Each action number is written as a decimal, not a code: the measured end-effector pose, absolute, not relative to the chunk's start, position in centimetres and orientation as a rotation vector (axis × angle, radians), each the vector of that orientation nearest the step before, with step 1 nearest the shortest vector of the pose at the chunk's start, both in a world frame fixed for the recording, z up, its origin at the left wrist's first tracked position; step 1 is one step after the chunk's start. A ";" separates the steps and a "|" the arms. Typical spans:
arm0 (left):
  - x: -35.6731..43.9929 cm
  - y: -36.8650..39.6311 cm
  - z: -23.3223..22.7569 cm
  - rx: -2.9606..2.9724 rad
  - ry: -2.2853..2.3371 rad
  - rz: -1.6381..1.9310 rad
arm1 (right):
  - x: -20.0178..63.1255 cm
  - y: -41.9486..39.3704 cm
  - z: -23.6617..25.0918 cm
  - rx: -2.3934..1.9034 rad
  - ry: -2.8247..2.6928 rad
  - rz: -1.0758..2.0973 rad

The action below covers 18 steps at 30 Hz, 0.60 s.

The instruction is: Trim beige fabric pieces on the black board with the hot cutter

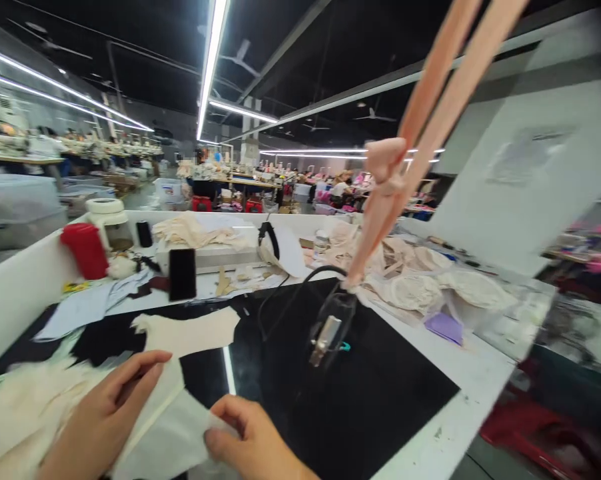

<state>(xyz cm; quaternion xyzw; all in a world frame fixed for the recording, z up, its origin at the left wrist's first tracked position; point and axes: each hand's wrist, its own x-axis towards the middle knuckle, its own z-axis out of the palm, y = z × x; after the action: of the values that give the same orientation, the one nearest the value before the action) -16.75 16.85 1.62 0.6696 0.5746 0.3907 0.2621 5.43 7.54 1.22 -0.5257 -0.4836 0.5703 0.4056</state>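
Observation:
A pale cream-and-white fabric piece (163, 433) is spread in front of me, with a seam-like line running across it. My left hand (113, 413) is at its upper left, thumb and forefinger closed at the cream edge. At the right edge of the white part, my right hand (253, 433) pinches the cloth between thumb and fingers. Just beyond lies a second cream fabric piece (193, 331), flat on the black glossy mat (360, 393). A loose heap of cream fabric (25, 413) sits beside and under my left forearm.
A corded metal-tipped tool (328, 337) hangs from knotted peach straps (385, 187) over the mat. Behind are a black phone (182, 275), a white visor (286, 252), a red container (84, 250) and a jar (113, 223). Bra pieces (410, 290) pile at right.

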 end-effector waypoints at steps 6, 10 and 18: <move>-17.0 16.6 5.1 1.820 1.650 1.052 | 7.3 9.6 1.1 -1.286 -1.385 1.315; -17.1 19.3 5.8 1.866 1.601 1.100 | 8.9 13.2 1.7 -1.363 -1.397 1.155; -16.6 25.6 4.2 1.886 1.640 0.991 | 10.5 21.5 1.8 -1.568 -1.493 0.743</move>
<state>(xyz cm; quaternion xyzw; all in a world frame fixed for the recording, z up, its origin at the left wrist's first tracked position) -16.56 25.61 4.17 0.6836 0.5945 0.3590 0.2243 10.50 21.53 1.75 -0.6236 -0.5939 0.2954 0.4136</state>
